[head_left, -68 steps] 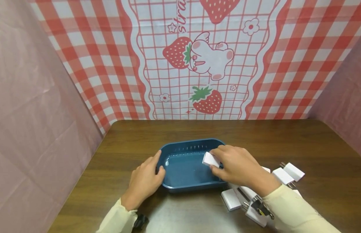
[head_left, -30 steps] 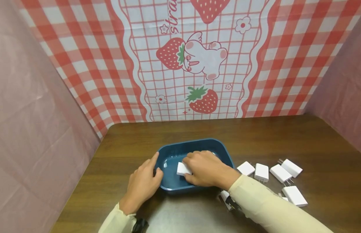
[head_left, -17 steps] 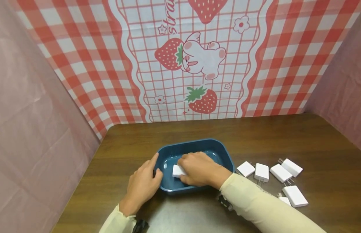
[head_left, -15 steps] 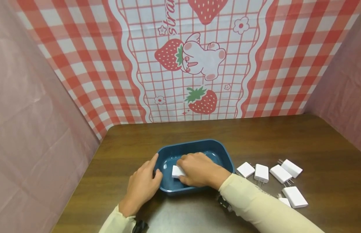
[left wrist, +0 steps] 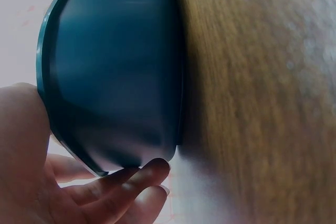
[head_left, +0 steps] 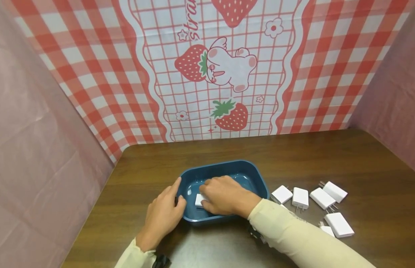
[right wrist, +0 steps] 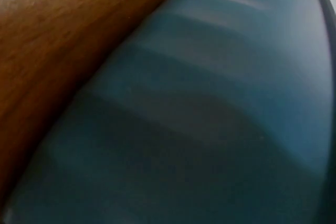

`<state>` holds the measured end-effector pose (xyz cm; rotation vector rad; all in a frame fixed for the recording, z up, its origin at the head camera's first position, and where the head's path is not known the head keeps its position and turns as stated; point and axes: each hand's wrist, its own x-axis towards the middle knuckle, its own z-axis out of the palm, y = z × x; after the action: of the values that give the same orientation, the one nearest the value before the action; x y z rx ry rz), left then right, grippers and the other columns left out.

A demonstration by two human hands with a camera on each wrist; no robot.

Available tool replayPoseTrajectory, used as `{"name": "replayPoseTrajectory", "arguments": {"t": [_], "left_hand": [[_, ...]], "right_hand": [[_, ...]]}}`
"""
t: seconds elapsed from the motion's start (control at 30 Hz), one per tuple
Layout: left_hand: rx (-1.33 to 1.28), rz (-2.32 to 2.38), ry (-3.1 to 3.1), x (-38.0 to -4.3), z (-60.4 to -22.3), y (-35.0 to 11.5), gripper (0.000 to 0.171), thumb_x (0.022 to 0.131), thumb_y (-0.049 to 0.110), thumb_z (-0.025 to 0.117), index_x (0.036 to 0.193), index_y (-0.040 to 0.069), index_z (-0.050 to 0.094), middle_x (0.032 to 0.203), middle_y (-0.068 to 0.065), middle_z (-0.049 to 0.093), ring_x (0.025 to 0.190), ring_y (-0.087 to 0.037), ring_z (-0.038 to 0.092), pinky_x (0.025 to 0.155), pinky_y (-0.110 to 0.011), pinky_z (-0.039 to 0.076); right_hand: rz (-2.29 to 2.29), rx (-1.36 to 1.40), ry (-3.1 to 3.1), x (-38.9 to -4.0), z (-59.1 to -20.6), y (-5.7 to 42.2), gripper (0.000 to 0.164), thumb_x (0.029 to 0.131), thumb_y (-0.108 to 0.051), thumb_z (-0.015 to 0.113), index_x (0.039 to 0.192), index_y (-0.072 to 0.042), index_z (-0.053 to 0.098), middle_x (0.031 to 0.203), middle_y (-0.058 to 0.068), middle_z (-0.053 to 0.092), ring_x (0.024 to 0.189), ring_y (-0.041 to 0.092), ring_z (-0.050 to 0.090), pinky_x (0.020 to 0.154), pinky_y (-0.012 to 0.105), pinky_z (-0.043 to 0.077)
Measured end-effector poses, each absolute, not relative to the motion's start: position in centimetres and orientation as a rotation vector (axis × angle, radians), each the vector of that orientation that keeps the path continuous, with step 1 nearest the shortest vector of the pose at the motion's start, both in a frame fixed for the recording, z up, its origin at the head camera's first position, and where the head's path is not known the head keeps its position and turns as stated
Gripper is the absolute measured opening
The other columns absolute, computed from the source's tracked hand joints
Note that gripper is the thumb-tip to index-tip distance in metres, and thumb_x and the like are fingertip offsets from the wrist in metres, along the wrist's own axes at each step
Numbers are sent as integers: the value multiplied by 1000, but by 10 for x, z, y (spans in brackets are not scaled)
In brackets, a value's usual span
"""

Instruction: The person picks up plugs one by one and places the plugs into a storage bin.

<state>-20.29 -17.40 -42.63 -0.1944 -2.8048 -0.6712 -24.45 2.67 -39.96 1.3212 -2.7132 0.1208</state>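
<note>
A deep blue rectangular tray (head_left: 224, 165) sits on the table. My right hand (head_left: 224, 195) reaches down into it, gripping a white plug-in charger (head_left: 199, 201) by thumb and fingers, low in the tray's left half. The fingers partly cover the charger. My left hand (head_left: 164, 214) holds the tray's left end, thumb at the rim and fingers around the outer wall. In the left wrist view, the fingers (left wrist: 142, 182) bend against the outside of the tray (left wrist: 115, 66). The right wrist view is filled mostly by the tray's outer wall (right wrist: 210, 119); the right hand is hidden there.
Several more white chargers with metal prongs, such as one charger (head_left: 339, 224), lie scattered on the brown wooden table (head_left: 154, 156) right of the tray. One is partly covered by the right sleeve (head_left: 294, 230). A red-and-white strawberry cloth (head_left: 234, 74) hangs behind the table.
My right hand has carried the charger from the tray's right side to its left half and lowered it. The left hand has stayed at the tray's left end. The head view has shifted slightly.
</note>
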Motion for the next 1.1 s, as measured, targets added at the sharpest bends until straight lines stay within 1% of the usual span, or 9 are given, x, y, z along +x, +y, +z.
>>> {"name": "replayPoseTrajectory", "arguments": {"t": [0.1, 0.27, 0.43, 0.53, 0.7, 0.87, 1.1], "left_hand": [[-192, -670, -2810, -203, -427, -174, 55, 87, 28, 54, 141, 22, 44, 115, -1, 63, 79, -19, 59, 63, -45, 49], [-194, -666, -2809, -202, -427, -175, 56, 87, 28, 55, 141, 21, 44, 115, -2, 63, 76, -18, 58, 62, -44, 49], [-197, -661, -2808, -202, -425, -174, 56, 87, 28, 55, 141, 20, 44, 114, -3, 64, 75, -18, 58, 62, -44, 49], [-196, -657, -2810, -202, -426, -174, 56, 87, 28, 55, 141, 20, 44, 115, -4, 64, 79, -19, 59, 63, -46, 49], [-189, -645, -2808, -202, -428, -172, 56, 87, 28, 54, 141, 19, 45, 116, -4, 64, 84, -23, 62, 64, -48, 49], [-176, -614, -2805, -200, -426, -172, 55, 88, 29, 53, 141, 21, 45, 114, -2, 64, 79, -22, 61, 60, -46, 49], [-181, -609, -2813, -201, -426, -172, 55, 88, 28, 53, 142, 20, 44, 115, -2, 64, 76, -20, 59, 60, -44, 48]], "right_hand": [[140, 1319, -2719, -244, -399, 26, 31, 89, -38, 58, 104, -12, 68, 86, 1, 67, 61, 7, 49, 59, 28, 51], [156, 1304, -2730, -242, -398, 29, 32, 90, -38, 58, 108, -13, 68, 93, 1, 69, 66, 8, 52, 63, 29, 52], [149, 1278, -2704, -241, -393, 36, 31, 89, -36, 57, 107, -13, 69, 89, 1, 68, 63, 8, 50, 58, 28, 50], [147, 1254, -2680, -239, -391, 42, 31, 89, -35, 57, 107, -13, 69, 89, 1, 68, 65, 9, 53, 57, 30, 51], [150, 1178, -2671, -236, -385, 58, 33, 88, -38, 58, 109, -15, 68, 93, 0, 69, 73, 11, 58, 61, 32, 53], [129, 1092, -2658, -231, -376, 76, 35, 87, -40, 58, 111, -17, 68, 99, -1, 69, 81, 11, 60, 65, 32, 53], [135, 1017, -2634, -221, -371, 101, 35, 87, -42, 58, 111, -19, 68, 97, -4, 68, 81, 10, 60, 63, 33, 54]]}}
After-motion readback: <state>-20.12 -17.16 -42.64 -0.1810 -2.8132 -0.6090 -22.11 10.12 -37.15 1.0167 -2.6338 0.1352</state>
